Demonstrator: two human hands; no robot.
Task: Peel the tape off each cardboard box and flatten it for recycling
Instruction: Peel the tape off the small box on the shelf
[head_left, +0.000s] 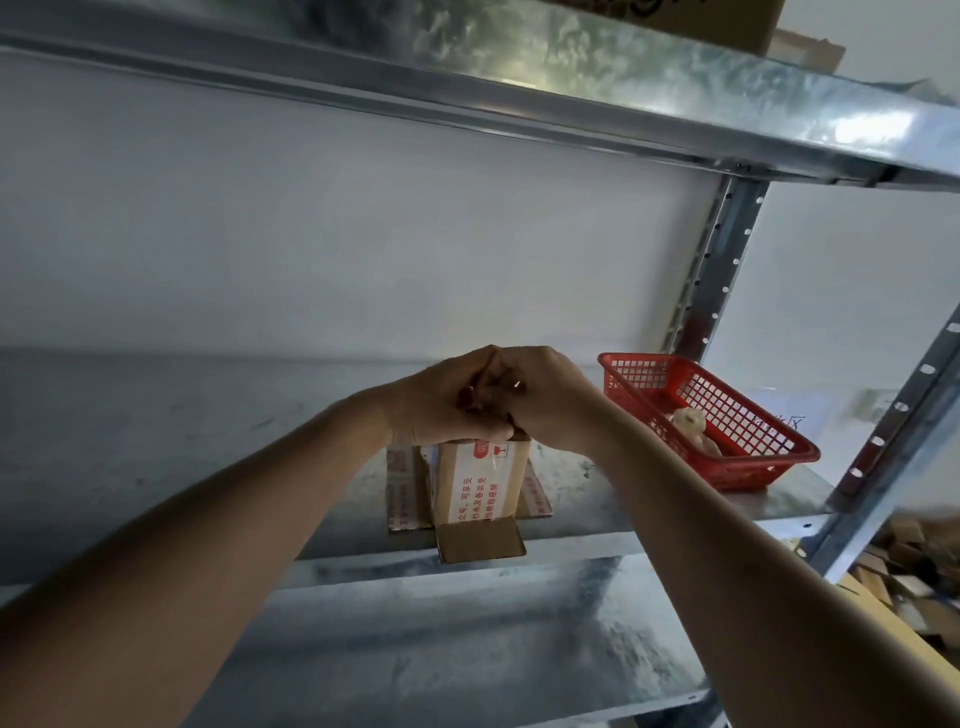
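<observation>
Both hands, left hand (441, 400) and right hand (550, 400), were pressed together, fingers curled, apparently pinching tape atop the upright cardboard box (480, 480) beneath them, steadying it

cardboard box (480, 483) | upright on shelf | bottom flaps splayed | taped

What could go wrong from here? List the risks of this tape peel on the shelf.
1. The cardboard box stands tall on its splayed flaps near the front edge of the metal shelf; a hard pull at the top may tip it off.
2. Both hands, left hand and right hand, crowd the top edge, so the tape, hidden under them, may tear short.
3. A jerk rightward could knock the red basket.
</observation>
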